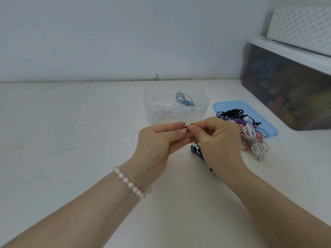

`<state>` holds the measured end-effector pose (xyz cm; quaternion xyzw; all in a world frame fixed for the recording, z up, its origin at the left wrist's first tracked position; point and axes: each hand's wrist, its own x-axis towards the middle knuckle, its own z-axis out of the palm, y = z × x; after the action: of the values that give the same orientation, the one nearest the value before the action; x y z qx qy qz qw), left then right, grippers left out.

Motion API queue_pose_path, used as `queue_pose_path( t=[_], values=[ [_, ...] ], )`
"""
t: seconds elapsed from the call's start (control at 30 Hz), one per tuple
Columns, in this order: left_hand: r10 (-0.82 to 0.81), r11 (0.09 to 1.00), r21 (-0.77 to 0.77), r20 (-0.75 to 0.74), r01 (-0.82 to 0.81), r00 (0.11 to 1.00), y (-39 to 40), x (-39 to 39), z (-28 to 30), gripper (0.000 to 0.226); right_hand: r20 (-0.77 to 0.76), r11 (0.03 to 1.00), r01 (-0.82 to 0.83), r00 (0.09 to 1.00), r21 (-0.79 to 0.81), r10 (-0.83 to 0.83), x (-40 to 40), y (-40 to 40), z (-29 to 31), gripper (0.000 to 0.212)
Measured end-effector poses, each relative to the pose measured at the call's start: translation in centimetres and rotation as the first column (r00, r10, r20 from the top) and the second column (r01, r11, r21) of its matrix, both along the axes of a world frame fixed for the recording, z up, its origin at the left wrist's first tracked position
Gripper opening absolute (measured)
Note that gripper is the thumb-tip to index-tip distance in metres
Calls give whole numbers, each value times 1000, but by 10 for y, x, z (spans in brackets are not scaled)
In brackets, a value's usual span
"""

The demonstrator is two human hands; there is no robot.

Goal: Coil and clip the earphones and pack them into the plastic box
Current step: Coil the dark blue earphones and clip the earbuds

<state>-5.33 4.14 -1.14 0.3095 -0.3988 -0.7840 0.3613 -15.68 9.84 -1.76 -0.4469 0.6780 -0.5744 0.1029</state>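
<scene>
My left hand (161,140) and my right hand (216,140) meet in front of me above the table. Both pinch a small dark piece of dark blue earphones (196,151), whose cable hangs down under my right palm, mostly hidden. Just behind my hands stands the clear plastic box (152,111), holding a coiled light blue earphone (184,99) and a white one (164,105). To the right lies a pile of earphones (250,136): black, purple, pink and a white set bound with a grey clip.
A blue lid (225,105) lies under part of the pile at the right. A large lidded storage bin (290,93) with colourful contents stands at the far right, a white perforated item on top. A wall runs along the table's back edge.
</scene>
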Motion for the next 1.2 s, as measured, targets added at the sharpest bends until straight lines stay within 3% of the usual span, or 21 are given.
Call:
queue_pose_path(
  t=[0.23, 0.47, 0.63, 0.8, 1.0, 1.2],
  values=[
    [4, 1000, 7, -38, -4, 999, 2, 0, 1, 14, -106, 997, 58, 992, -43, -62, 0, -1, -6, 10],
    [26, 1000, -2, -62, -26, 998, 3, -2, 0, 14, -285, 986, 80, 951, -145, -119, -3, -5, -14, 12],
    [2, 1000, -26, -56, -3, 998, 1, -1, -2, 16, -263, 992, 28, 963, -125, -61, -10, -7, -14, 9],
    [-37, 992, -116, 27, 40, 999, -4, 3, -2, 15, 50, 983, -184, 982, -14, 184, -20, -6, -3, 23],
    [-91, 985, -144, 70, 100, 993, -14, 4, 3, 13, 445, 947, -322, 845, -16, 295, -30, -3, 4, 12],
    [-136, 975, -162, 97, 150, 986, -16, 0, -1, 8, 578, 941, -338, 766, -9, 281, -28, 0, 10, 17]
  ],
)
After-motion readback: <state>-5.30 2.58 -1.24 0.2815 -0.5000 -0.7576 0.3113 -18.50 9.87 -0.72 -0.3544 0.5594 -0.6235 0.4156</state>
